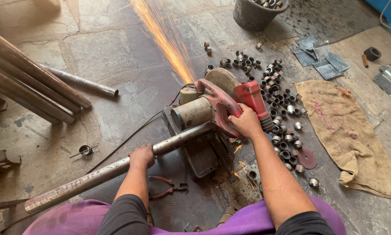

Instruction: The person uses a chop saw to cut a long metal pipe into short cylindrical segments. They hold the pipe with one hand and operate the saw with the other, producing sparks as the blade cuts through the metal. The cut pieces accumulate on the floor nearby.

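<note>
Centrally: right hand (246, 122) clenched around the red handle of a chop saw (212, 113); left hand (142, 156) gripping a long rusty metal pipe (104, 172) fed into the saw from its left. Sparks (167, 39) stream beyond the saw. Cut metal rings (273, 87) lie scattered right of the saw; burlap sack (347, 130) farther right; pliers (165, 187) on the floor just before the saw.

Short dark grey sleeves (126, 213), purple garment (69, 219) over the lap
</note>
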